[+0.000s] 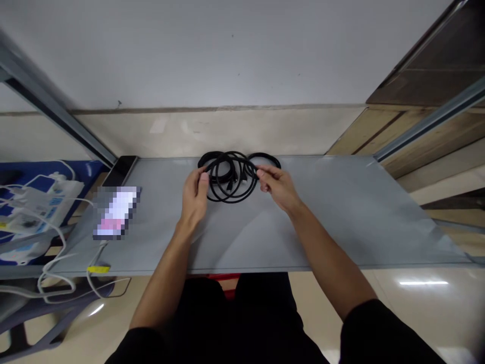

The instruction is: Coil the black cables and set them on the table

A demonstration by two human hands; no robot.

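Note:
A black cable [232,202] hangs in loose loops between my two hands, above the grey shelf. My left hand [195,194] is closed on the left side of the loops, thumb on top. On the right side, my right hand [277,184] pinches the same cable between thumb and fingers. Dark plug ends [230,186] show inside the loops; which cable they belong to I cannot tell. Behind the held loops lie more coiled black cables [265,154] near the shelf's back edge, partly covered by them.
The grey shelf [246,242] has metal uprights at both back corners. At its left are a dark phone [120,171] and a lit phone [117,212] with a white charging cable [91,283]. Beyond the left edge stand white power strips [56,202] with tangled cords. A wall closes the back.

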